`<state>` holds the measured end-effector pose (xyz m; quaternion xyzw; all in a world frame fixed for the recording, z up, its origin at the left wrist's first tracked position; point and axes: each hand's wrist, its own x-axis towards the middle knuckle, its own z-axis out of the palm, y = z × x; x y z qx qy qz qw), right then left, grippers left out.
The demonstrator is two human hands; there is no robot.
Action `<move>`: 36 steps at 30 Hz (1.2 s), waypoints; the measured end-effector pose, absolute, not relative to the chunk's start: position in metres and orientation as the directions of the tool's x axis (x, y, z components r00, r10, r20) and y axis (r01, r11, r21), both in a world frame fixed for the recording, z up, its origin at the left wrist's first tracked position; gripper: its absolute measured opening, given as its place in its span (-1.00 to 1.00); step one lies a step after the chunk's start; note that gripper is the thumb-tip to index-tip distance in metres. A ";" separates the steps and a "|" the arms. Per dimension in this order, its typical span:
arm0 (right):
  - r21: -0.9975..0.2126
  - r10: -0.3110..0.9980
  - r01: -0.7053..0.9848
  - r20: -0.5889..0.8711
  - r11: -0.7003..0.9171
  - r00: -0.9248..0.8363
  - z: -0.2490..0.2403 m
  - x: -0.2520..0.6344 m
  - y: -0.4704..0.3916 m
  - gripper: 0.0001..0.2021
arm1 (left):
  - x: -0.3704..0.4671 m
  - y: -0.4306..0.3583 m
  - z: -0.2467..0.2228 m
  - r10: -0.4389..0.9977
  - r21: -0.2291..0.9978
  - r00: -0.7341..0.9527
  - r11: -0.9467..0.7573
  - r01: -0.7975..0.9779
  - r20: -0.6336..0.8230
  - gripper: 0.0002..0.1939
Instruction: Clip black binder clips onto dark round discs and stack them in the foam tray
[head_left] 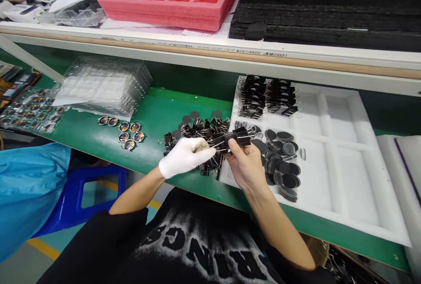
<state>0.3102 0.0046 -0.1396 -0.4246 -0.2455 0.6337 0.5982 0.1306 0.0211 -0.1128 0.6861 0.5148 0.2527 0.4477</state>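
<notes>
My left hand (184, 156), in a white glove, pinches the wire handles of a black binder clip (219, 142). Bare and closed, my right hand (247, 165) grips a small dark round disc (230, 136) that has another black binder clip (242, 136) on its right side. The two hands meet over the table's front part; whether the left clip bites the disc cannot be made out. Behind and below them lies a heap of loose binder clips (205, 128). Beside my right hand, many dark round discs (284, 167) are piled in a white foam tray (335, 178).
Clipped discs stand in rows (268, 95) in the tray's far left compartment. Leftward on the green table (158, 113) lie several round electronic parts (128, 134) and stacked clear plastic trays (101, 84). A shelf (197, 53) above holds a pink foam tray (164, 9). A blue stool (82, 192) stands left.
</notes>
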 end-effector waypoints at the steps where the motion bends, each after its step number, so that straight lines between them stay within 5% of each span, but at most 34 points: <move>1: -0.808 0.965 -0.558 -0.259 -0.189 0.048 -0.139 0.311 0.004 -0.68 | 0.131 0.021 -0.112 0.933 0.876 0.342 -0.071 0.478 -0.112 -0.63; 8: -0.722 0.936 -0.651 -0.348 -0.235 0.048 -0.134 0.314 0.001 -0.68 | 0.138 0.019 -0.110 0.940 0.900 0.330 -0.068 0.430 -0.087 -0.63; 17: -0.750 0.932 -0.637 -0.337 -0.181 0.132 -0.138 0.309 -0.005 -0.68 | 0.139 0.025 -0.109 0.890 0.925 0.424 -0.004 0.379 -0.169 -0.62; 24: -0.944 0.987 -0.293 0.131 0.153 0.092 -0.149 0.343 -0.004 -0.72 | 0.146 0.027 -0.095 0.737 0.919 0.567 0.381 0.102 -0.368 -0.43; 26: -0.967 0.980 -0.206 0.173 0.150 -0.098 -0.145 0.366 -0.005 -0.48 | 0.148 0.026 -0.089 0.778 0.957 0.557 0.248 0.152 -0.290 -0.51; 29: -0.960 0.904 -0.264 0.030 -0.093 -0.426 -0.133 0.400 -0.009 0.00 | 0.150 0.026 -0.086 0.839 0.949 0.544 -0.140 0.283 -0.039 -0.61; 32: -0.890 0.848 -0.338 -0.093 -0.305 -0.522 -0.122 0.416 -0.012 -0.18 | 0.155 0.028 -0.094 0.779 0.771 0.568 -0.525 0.360 0.266 -0.67; 36: -0.858 0.904 -0.354 -0.250 -0.373 -0.347 -0.112 0.417 -0.009 -0.37 | 0.160 0.039 -0.109 0.505 0.346 0.694 -0.862 0.371 0.514 -0.74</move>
